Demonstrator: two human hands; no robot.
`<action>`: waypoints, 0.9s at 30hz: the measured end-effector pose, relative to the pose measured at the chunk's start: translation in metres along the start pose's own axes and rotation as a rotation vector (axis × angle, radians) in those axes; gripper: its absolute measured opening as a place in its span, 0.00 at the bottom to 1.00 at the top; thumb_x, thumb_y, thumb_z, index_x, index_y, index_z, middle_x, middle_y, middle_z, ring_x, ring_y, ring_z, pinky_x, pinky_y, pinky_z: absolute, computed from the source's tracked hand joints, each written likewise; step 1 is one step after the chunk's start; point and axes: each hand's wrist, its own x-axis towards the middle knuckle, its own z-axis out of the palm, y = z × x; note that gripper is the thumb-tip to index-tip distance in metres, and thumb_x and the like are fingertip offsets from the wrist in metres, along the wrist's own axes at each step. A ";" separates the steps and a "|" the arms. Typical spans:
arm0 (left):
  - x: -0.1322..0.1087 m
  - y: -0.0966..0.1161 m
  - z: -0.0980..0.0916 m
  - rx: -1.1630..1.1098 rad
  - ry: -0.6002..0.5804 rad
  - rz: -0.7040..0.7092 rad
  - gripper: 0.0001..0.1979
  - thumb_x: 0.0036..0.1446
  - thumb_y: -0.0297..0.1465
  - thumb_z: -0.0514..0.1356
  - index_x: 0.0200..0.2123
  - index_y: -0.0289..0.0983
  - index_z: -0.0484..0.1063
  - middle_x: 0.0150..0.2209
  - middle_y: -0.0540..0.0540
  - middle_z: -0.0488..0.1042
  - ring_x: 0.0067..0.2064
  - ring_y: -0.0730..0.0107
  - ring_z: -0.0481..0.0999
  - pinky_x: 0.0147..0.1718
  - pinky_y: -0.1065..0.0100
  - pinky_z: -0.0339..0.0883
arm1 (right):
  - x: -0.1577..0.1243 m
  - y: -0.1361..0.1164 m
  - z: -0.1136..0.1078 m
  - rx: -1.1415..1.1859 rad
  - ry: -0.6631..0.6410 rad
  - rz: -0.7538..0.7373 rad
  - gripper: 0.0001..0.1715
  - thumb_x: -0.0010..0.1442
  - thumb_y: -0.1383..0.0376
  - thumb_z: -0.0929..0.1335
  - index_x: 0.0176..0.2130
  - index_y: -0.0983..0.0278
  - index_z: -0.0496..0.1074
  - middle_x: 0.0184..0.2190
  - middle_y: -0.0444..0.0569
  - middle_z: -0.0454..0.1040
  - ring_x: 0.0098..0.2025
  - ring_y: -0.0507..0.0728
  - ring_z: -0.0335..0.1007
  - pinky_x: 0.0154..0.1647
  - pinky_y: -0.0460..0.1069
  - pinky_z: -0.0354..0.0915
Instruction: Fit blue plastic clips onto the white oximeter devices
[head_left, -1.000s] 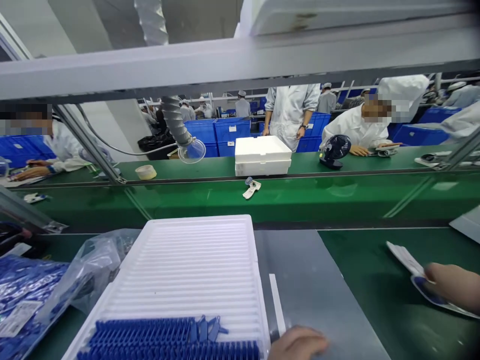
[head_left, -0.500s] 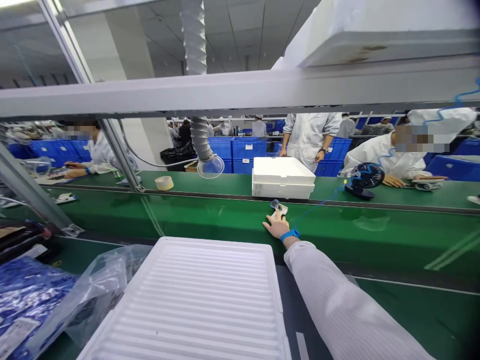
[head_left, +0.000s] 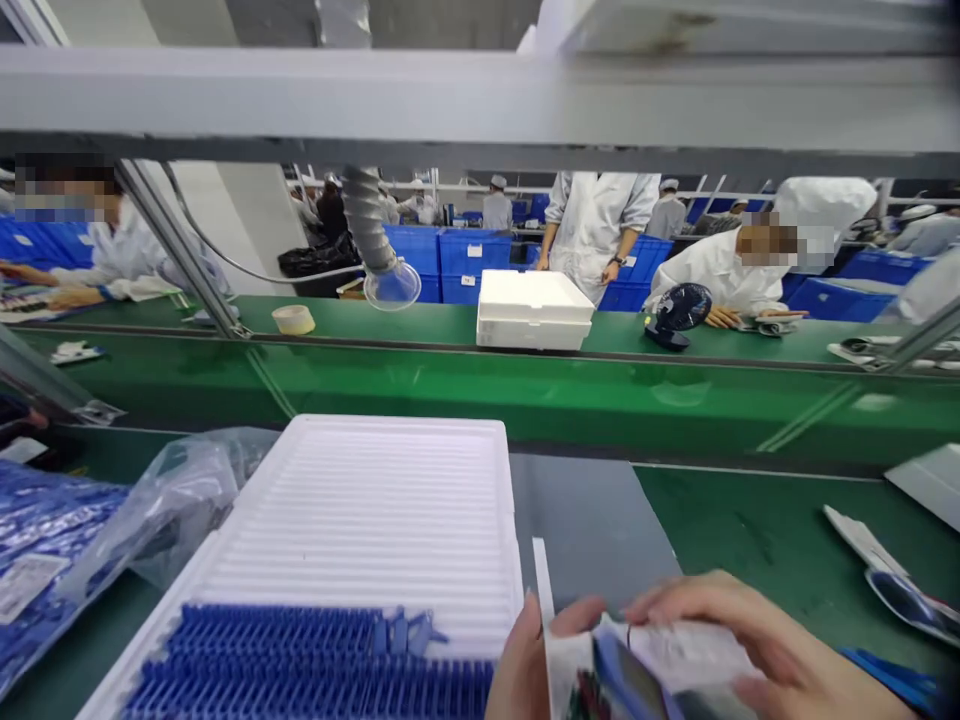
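Observation:
At the lower right, both hands are closed around a small electronic device (head_left: pixel 630 675) with a blue-framed display, a whitish body and what look like wires or a circuit board at its near end. My left hand (head_left: pixel 521 665) grips its left side, thumb near the top. My right hand (head_left: pixel 750 635) curves over its right side. The picture is blurred there, and the bottom edge cuts off part of the device. Just left of the hands lies a white ribbed foam tray (head_left: pixel 360 500), with rows of blue plastic parts (head_left: pixel 300 655) at its near end.
A plastic bag (head_left: pixel 199 480) and blue packaging (head_left: pixel 52 540) lie left of the tray. Behind runs a green conveyor belt (head_left: pixel 420 390). Beyond it stand a white foam box (head_left: pixel 532 305), a fan (head_left: pixel 679 315) and a tape roll (head_left: pixel 292 320). A shelf beam (head_left: pixel 300 100) crosses overhead. Co-workers sit opposite.
My right hand has come back from the belt with the small device. My left hand has entered view and also holds it. The view has tilted down, showing the blue parts.

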 end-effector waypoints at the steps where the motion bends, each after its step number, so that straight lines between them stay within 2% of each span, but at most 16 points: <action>1: 0.000 -0.002 0.007 -0.044 -0.058 -0.031 0.45 0.42 0.59 0.56 0.55 0.32 0.63 0.44 0.36 0.75 0.42 0.48 0.76 0.45 0.55 0.61 | -0.012 -0.009 0.005 -0.067 -0.023 -0.040 0.22 0.62 0.55 0.63 0.55 0.55 0.63 0.51 0.53 0.69 0.54 0.64 0.65 0.51 0.54 0.67; 2: 0.000 -0.003 0.012 -0.069 -0.115 -0.070 0.44 0.39 0.55 0.60 0.54 0.31 0.64 0.40 0.37 0.76 0.38 0.49 0.76 0.44 0.55 0.61 | -0.019 -0.016 0.010 -0.154 -0.021 -0.095 0.22 0.62 0.58 0.63 0.56 0.54 0.62 0.52 0.52 0.68 0.56 0.64 0.63 0.54 0.55 0.65; 4: 0.001 -0.004 0.020 -0.133 -0.133 -0.062 0.35 0.37 0.48 0.64 0.48 0.33 0.69 0.37 0.40 0.76 0.35 0.55 0.77 0.40 0.60 0.61 | -0.023 -0.028 0.017 -0.324 0.021 -0.197 0.25 0.61 0.60 0.64 0.57 0.54 0.60 0.54 0.52 0.66 0.59 0.65 0.57 0.60 0.58 0.57; 6: 0.000 -0.006 0.025 -0.218 -0.050 0.015 0.23 0.40 0.43 0.65 0.40 0.37 0.71 0.37 0.44 0.76 0.34 0.62 0.76 0.35 0.66 0.61 | -0.018 -0.038 0.025 -0.429 0.071 -0.267 0.29 0.59 0.57 0.65 0.59 0.57 0.59 0.54 0.53 0.66 0.58 0.67 0.58 0.61 0.60 0.56; 8: -0.002 -0.007 0.030 -0.249 0.016 0.117 0.17 0.44 0.40 0.65 0.36 0.37 0.70 0.35 0.46 0.76 0.33 0.67 0.75 0.33 0.69 0.61 | -0.010 -0.047 0.035 -0.463 0.119 -0.293 0.34 0.58 0.54 0.67 0.60 0.59 0.57 0.52 0.55 0.68 0.55 0.66 0.63 0.56 0.58 0.62; 10: -0.007 -0.009 0.035 -0.211 0.020 0.184 0.17 0.46 0.39 0.65 0.38 0.37 0.69 0.34 0.45 0.76 0.35 0.67 0.75 0.35 0.68 0.62 | -0.005 -0.055 0.045 -0.450 0.181 -0.292 0.33 0.60 0.56 0.66 0.61 0.59 0.56 0.49 0.55 0.69 0.51 0.64 0.66 0.50 0.53 0.66; 13: -0.013 -0.011 0.040 -0.141 -0.005 0.248 0.20 0.46 0.39 0.65 0.40 0.38 0.67 0.39 0.43 0.76 0.40 0.65 0.74 0.40 0.66 0.62 | -0.002 -0.061 0.054 -0.381 0.235 -0.270 0.25 0.62 0.61 0.65 0.58 0.58 0.59 0.45 0.53 0.70 0.48 0.60 0.67 0.46 0.50 0.68; 16: -0.017 -0.011 0.037 -0.003 -0.019 0.326 0.22 0.47 0.41 0.66 0.43 0.39 0.65 0.38 0.44 0.74 0.40 0.66 0.73 0.40 0.68 0.60 | -0.003 -0.064 0.052 -0.379 0.151 -0.222 0.20 0.58 0.64 0.68 0.51 0.59 0.65 0.41 0.51 0.70 0.44 0.57 0.68 0.41 0.47 0.70; 18: -0.020 -0.008 0.032 0.199 0.012 0.360 0.26 0.44 0.43 0.68 0.45 0.39 0.66 0.41 0.44 0.72 0.42 0.65 0.72 0.41 0.67 0.59 | -0.003 -0.066 0.046 -0.433 0.092 -0.208 0.17 0.57 0.69 0.66 0.48 0.59 0.67 0.41 0.50 0.70 0.44 0.56 0.68 0.43 0.48 0.69; 20: -0.024 -0.002 0.030 0.401 0.008 0.300 0.32 0.38 0.45 0.70 0.46 0.39 0.68 0.50 0.43 0.66 0.48 0.61 0.68 0.45 0.66 0.58 | -0.003 -0.068 0.041 -0.491 0.018 -0.243 0.20 0.56 0.75 0.63 0.47 0.59 0.67 0.40 0.48 0.71 0.44 0.55 0.68 0.52 0.52 0.64; 22: -0.030 0.007 0.032 0.561 -0.087 0.145 0.38 0.34 0.47 0.71 0.48 0.38 0.69 0.54 0.42 0.61 0.52 0.56 0.64 0.49 0.64 0.56 | -0.002 -0.067 0.038 -0.522 -0.051 -0.311 0.22 0.54 0.78 0.62 0.46 0.59 0.66 0.38 0.46 0.72 0.43 0.55 0.68 0.58 0.56 0.57; 23: -0.032 0.011 0.035 0.628 -0.149 0.071 0.38 0.33 0.47 0.71 0.49 0.37 0.69 0.53 0.42 0.63 0.52 0.55 0.64 0.50 0.62 0.55 | -0.001 -0.065 0.038 -0.531 -0.063 -0.356 0.22 0.53 0.78 0.62 0.46 0.60 0.66 0.37 0.46 0.72 0.44 0.55 0.67 0.59 0.56 0.55; 25: -0.036 0.017 0.041 0.712 -0.224 -0.010 0.36 0.36 0.45 0.70 0.50 0.37 0.69 0.46 0.44 0.67 0.48 0.57 0.66 0.50 0.61 0.57 | -0.002 -0.058 0.042 -0.577 0.016 -0.412 0.23 0.53 0.76 0.64 0.47 0.59 0.65 0.40 0.48 0.72 0.46 0.56 0.66 0.59 0.57 0.54; 27: -0.037 0.019 0.044 0.724 -0.214 0.002 0.34 0.39 0.43 0.70 0.51 0.38 0.69 0.43 0.45 0.68 0.46 0.60 0.68 0.50 0.59 0.57 | -0.004 -0.049 0.046 -0.645 0.155 -0.481 0.22 0.56 0.73 0.65 0.50 0.59 0.65 0.43 0.50 0.72 0.49 0.57 0.65 0.61 0.58 0.51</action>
